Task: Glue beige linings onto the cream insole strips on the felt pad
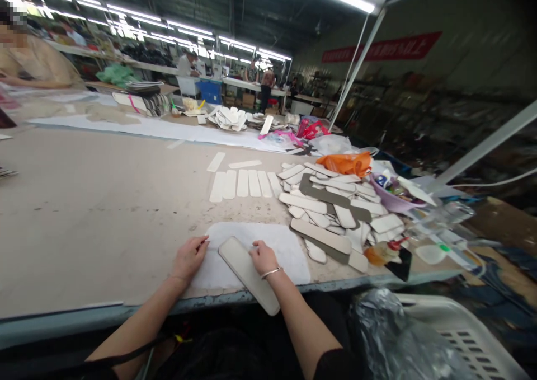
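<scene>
A long grey panel point(245, 271) with rounded ends lies slantwise on a white sheet point(289, 257), its near end reaching past the table's front edge. My right hand point(264, 258), with a bracelet at the wrist, rests at the panel's right edge. Its fingers are curled in, and anything between them is too small to make out. At the sheet's left edge is my left hand point(191, 257), apart from the panel. Thumb and fingertips are drawn together there; whether they pinch something cannot be seen.
Several white strips point(242, 183) lie in a row beyond the sheet. Right of them spreads a heap of pale and dark panels point(321, 203). A bottle of amber liquid point(380, 254), an orange bag point(346, 163) and a purple basin point(390, 198) sit farther right. A person point(42, 64) is at the far left.
</scene>
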`<state>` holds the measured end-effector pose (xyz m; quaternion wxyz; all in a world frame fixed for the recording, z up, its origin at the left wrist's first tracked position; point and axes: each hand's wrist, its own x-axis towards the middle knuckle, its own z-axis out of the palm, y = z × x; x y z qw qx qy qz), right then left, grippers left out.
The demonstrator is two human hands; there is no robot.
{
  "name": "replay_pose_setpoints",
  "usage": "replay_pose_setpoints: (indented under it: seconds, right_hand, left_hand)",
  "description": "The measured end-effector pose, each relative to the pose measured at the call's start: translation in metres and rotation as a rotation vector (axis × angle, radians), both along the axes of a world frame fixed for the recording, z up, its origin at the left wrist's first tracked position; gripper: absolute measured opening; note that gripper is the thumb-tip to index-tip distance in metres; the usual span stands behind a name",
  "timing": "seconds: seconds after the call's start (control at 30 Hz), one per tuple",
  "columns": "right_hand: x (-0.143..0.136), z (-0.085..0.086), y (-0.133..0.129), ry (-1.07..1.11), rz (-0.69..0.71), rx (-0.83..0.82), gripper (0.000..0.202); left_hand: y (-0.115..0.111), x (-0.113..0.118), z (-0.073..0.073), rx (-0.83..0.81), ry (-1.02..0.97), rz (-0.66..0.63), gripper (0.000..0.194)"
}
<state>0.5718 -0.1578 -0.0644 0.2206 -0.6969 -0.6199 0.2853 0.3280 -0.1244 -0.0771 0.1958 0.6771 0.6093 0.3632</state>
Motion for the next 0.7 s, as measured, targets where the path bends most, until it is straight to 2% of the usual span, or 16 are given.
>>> replay_pose_setpoints:
  seconds: [0.1, 0.2, 0.27, 0.33, 0.4, 0.47, 0.57, 0.7]
  right_hand:
    - [0.0, 0.005, -0.013, 0.108, -0.083, 0.034, 0.021]
    - [-0.012, 0.014, -0.028, 0.251, -0.156, 0.102, 0.032]
    - [-0.026, 0.022, -0.04, 0.531, -0.262, 0.168, 0.03]
    - [-0.042, 0.032, -0.054, 0.905, -0.37, 0.216, 0.026]
    - [-0.055, 0.043, -0.07, 1.165, -0.407, 0.195, 0.029]
    - [-0.062, 0.053, -0.088, 1.268, -0.38, 0.122, 0.035]
    - [-0.063, 0.061, -0.114, 1.317, -0.319, 0.046, 0.04]
    - [-0.059, 0.05, -0.142, 1.228, -0.235, 0.05, 0.045]
  left_hand:
    - [-0.011, 0.003, 0.013, -0.05, -0.129, -0.007, 0.04]
    - [-0.042, 0.014, 0.03, -0.127, -0.261, -0.077, 0.051]
    - [-0.069, 0.025, 0.043, -0.29, -0.467, -0.227, 0.055]
    - [-0.096, 0.036, 0.053, -0.515, -0.782, -0.425, 0.054]
    - [-0.118, 0.043, 0.061, -0.664, -1.07, -0.532, 0.052]
    - [-0.132, 0.044, 0.063, -0.678, -1.211, -0.516, 0.048]
    - [-0.147, 0.037, 0.06, -0.699, -1.297, -0.445, 0.041]
    - [-0.17, 0.026, 0.052, -0.773, -1.273, -0.389, 0.037]
